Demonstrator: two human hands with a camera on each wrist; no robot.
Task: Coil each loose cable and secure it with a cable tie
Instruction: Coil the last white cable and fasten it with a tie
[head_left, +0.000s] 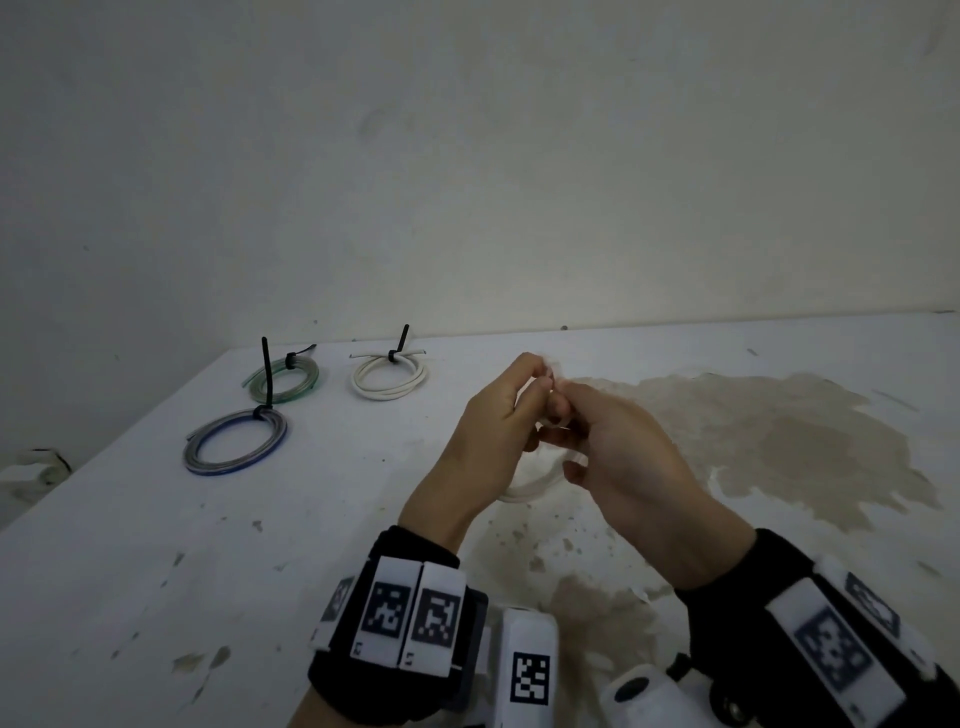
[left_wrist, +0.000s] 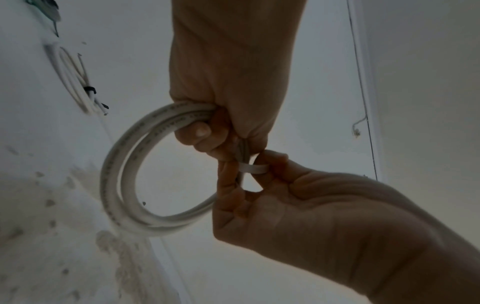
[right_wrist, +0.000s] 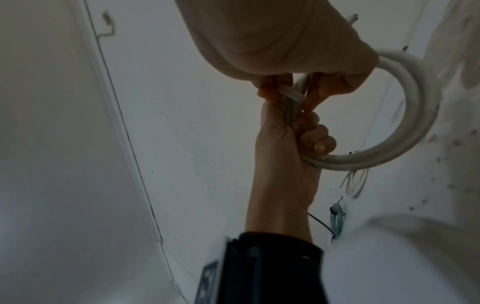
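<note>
From the head view, my left hand (head_left: 488, 415) and right hand (head_left: 618, 447) meet above the white table (head_left: 322, 530), fingers curled together round a coil of white cable (head_left: 524, 491) that shows only as a pale arc below my palms. Three tied coils lie well apart from my hands near the table's far left corner: a green coil (head_left: 284, 382), a blue and grey coil (head_left: 236, 441) and a white coil (head_left: 389, 378), each bound with a black tie standing upright. The tabletop is chalky and flaked, with a broad tan stain (head_left: 810, 441) spreading to my right; the far edge meets a plain wall.

From the left wrist view, my left hand (left_wrist: 228, 86) grips the coil (left_wrist: 122, 174), several smooth round loops with faint print, thumb curled beneath. My right hand (left_wrist: 298, 205) pinches a flat white cable tie (left_wrist: 253, 168) that crosses the bunched strands just below my left fingers. The tied white coil (left_wrist: 75, 78) lies on the table behind.

From the right wrist view, my right hand (right_wrist: 298, 57) pinches the tie (right_wrist: 370, 95) against the strands while my left hand (right_wrist: 291, 144) clasps the coil (right_wrist: 415, 123), which hangs open to the side, clear of the table.
</note>
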